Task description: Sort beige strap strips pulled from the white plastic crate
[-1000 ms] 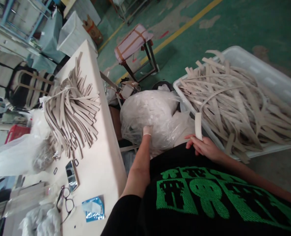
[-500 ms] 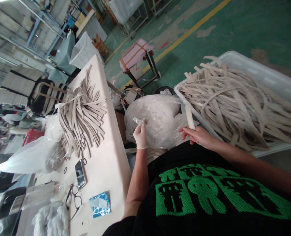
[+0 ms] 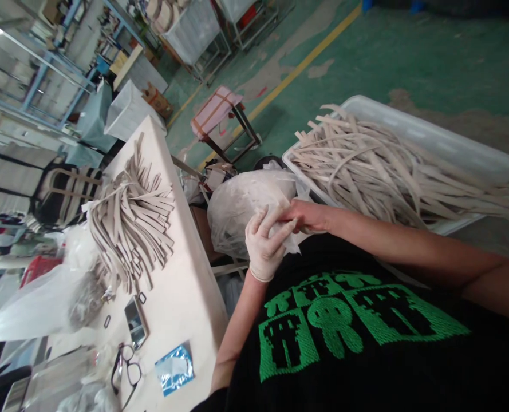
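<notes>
My left hand (image 3: 263,245), in a white glove, meets my bare right hand (image 3: 308,216) just in front of my black shirt. The gloved fingers are bent around something small that I cannot make out. My right fingers are pinched against the left ones, on a pale flat strip (image 3: 276,217) that is mostly hidden between the hands. A bit of whitish film (image 3: 296,243) shows below the fingers. Behind both hands is a large clear plastic bag (image 3: 228,214) with pale contents.
To the right, a white bin (image 3: 430,140) holds many loose beige strips (image 3: 366,166). On the table (image 3: 189,297) at left lie a tied bundle of strips (image 3: 129,223), a phone (image 3: 134,323), glasses (image 3: 127,366) and a blue packet (image 3: 174,369). A padded stool (image 3: 215,114) stands beyond.
My right hand has moved left, bringing the pale strip to my gloved hand. The hands were apart and now touch. The view has shifted slightly to the right.
</notes>
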The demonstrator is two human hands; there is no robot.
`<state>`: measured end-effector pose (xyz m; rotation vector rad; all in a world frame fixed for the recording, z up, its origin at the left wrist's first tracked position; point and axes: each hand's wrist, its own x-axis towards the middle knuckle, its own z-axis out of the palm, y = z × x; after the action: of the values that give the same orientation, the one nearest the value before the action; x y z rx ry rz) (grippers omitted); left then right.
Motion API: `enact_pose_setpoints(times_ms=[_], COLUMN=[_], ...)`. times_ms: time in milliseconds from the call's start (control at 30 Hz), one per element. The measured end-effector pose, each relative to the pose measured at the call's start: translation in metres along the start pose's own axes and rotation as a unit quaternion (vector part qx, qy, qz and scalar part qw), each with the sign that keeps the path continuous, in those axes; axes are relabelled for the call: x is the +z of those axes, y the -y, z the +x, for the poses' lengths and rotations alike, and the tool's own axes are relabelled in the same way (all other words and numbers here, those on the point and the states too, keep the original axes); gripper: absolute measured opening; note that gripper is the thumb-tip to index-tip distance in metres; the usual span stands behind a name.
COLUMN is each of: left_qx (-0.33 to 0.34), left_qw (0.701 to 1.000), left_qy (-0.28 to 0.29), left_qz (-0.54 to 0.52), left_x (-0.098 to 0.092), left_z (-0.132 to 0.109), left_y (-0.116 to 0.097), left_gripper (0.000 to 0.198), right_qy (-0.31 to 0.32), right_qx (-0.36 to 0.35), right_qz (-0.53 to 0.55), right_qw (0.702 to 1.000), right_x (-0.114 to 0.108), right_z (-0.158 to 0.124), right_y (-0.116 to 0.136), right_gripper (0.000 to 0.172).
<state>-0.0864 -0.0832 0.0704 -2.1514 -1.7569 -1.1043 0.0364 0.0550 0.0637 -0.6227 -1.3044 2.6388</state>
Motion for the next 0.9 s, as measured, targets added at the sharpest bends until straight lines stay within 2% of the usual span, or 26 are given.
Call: enact_pose_setpoints(times_ms=[33, 100, 133, 200, 267, 300, 433, 633, 800, 900], left_qx=[-0.038, -0.168, -0.247, -0.389, -0.468, -0.488, -0.533, -0.551, -0.532, -0.53], left_qw=[0.999, 0.977, 0.949, 0.861, 0.781, 0.757, 0.709, 0.647, 0.611, 0.599], left_qy=[-0.015, -0.06, -0.076, -0.068, -0.018, 0.008, 0.066, 0.14, 0.213, 0.221], left_qz=[-0.026, -0.116, -0.181, -0.32, -0.413, -0.434, -0.457, -0.508, -0.546, -0.558], left_x=[0.004, 0.01, 0.012, 0.016, 0.019, 0.02, 0.025, 0.03, 0.033, 0.037], left_z=[-0.003, -0.008, -0.009, -0.007, 0.0, 0.004, 0.013, 0.006, 0.003, 0.003], left_y=[0.0, -0.001, -0.001, -0.003, -0.005, -0.007, -0.015, -0.017, -0.013, -0.014], left_gripper=[0.034, 0.033, 0.034, 0.045, 0.052, 0.052, 0.047, 0.052, 0.052, 0.047], right_qy=[-0.026, -0.069, -0.083, -0.095, -0.092, -0.089, -0.091, -0.114, -0.11, -0.128], right_qx=[-0.034, -0.093, -0.114, -0.131, -0.127, -0.123, -0.107, -0.081, -0.083, -0.081], right_qz=[-0.029, -0.099, -0.134, -0.194, -0.238, -0.257, -0.324, -0.386, -0.402, -0.398], right_qw=[0.999, 0.988, 0.981, 0.968, 0.959, 0.955, 0.936, 0.912, 0.905, 0.905], right_x=[-0.004, -0.012, -0.015, -0.019, -0.02, -0.02, -0.018, -0.021, -0.019, -0.018], right_z=[-0.002, -0.005, -0.006, -0.009, -0.01, -0.01, -0.006, -0.001, 0.002, 0.007], right_y=[0.005, 0.015, 0.018, 0.023, 0.025, 0.024, 0.023, 0.026, 0.025, 0.024], right_gripper=[0.035, 0.037, 0.037, 0.036, 0.035, 0.034, 0.023, 0.018, 0.015, 0.015])
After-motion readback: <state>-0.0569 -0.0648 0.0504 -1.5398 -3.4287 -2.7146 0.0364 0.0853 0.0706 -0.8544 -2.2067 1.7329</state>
